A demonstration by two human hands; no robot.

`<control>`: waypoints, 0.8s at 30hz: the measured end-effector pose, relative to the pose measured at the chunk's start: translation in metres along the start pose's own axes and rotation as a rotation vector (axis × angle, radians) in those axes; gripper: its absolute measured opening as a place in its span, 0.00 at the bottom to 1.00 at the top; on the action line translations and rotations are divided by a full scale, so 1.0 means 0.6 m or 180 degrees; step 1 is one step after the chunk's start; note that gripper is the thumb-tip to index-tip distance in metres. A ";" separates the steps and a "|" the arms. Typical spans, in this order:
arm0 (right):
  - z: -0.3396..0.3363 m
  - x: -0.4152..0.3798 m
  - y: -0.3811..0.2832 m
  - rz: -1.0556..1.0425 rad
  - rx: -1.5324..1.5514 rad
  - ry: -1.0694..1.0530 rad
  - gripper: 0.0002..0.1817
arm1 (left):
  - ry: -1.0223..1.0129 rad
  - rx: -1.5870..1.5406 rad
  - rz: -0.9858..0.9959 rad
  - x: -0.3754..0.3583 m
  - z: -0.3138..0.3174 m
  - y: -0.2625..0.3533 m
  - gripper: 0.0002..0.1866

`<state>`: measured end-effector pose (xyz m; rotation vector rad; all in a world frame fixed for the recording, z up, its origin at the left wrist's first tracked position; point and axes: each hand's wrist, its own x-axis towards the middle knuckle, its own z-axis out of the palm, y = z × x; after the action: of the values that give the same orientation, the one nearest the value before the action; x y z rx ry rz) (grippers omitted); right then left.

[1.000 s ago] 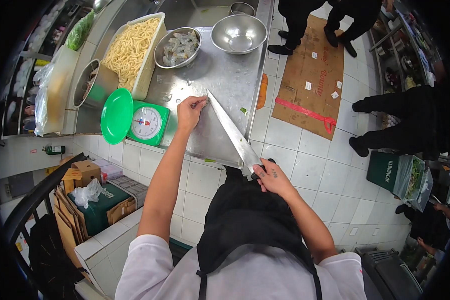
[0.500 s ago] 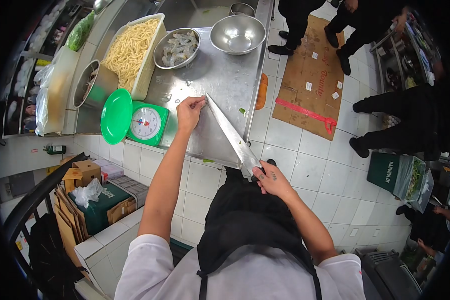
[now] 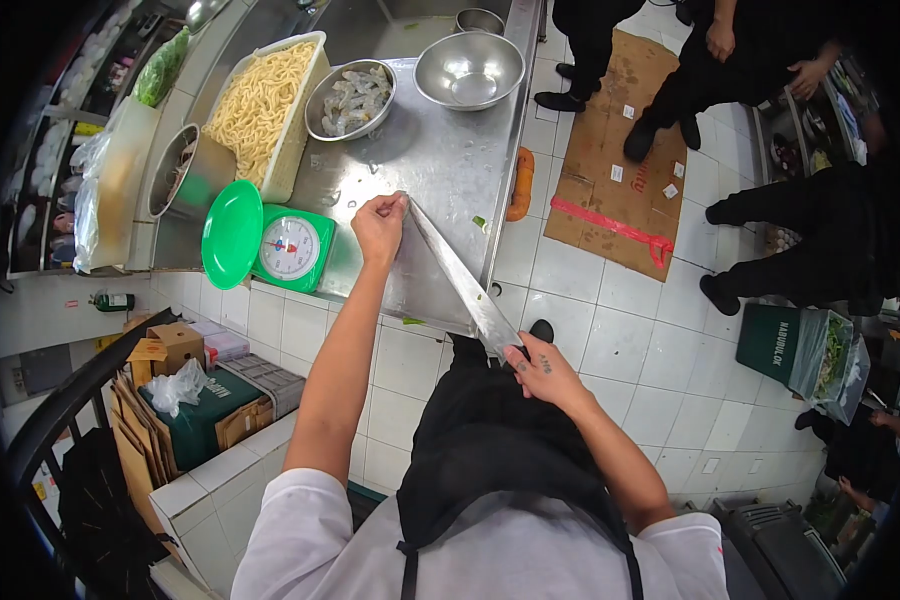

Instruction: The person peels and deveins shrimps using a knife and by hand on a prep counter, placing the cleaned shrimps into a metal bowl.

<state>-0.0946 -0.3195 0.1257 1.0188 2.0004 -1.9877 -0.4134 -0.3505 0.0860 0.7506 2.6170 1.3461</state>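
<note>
My right hand [image 3: 548, 370] is wrapped round the handle of a long kitchen knife [image 3: 460, 268], its blade slanting up and left across the steel table [image 3: 430, 125]. Close to the blade's tip, my left hand [image 3: 379, 226] is closed in a pinch over the tabletop; whatever it holds is too small and hidden to name. Beyond it stands a steel bowl of raw shrimp [image 3: 353, 100], with a second, bare steel bowl [image 3: 470, 72] to the right. A green kitchen scale [image 3: 295, 248] with a round green pan [image 3: 232, 235] sits left of my left wrist.
A white basket of thick noodles [image 3: 305, 125] and a steel pot [image 3: 185, 165] stand at the left. Green scraps lie on the table. Right of the table, people in black trousers [image 3: 785, 210] stand around a flattened cardboard sheet [image 3: 595, 190] on the tiled floor.
Both hands and the knife keep nearly the same pose, with a slight shift in view. A person at the upper right has stepped left onto the cardboard.
</note>
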 end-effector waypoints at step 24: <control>-0.011 -0.029 -0.030 0.0016 -0.0352 0.0105 0.17 | -0.0149 -0.0136 -0.0091 -0.002 -0.007 -0.004 0.07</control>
<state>-0.0888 -0.3178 0.1511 1.0371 2.0962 -1.8462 -0.4147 -0.3553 0.0869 0.7268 2.5448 1.3555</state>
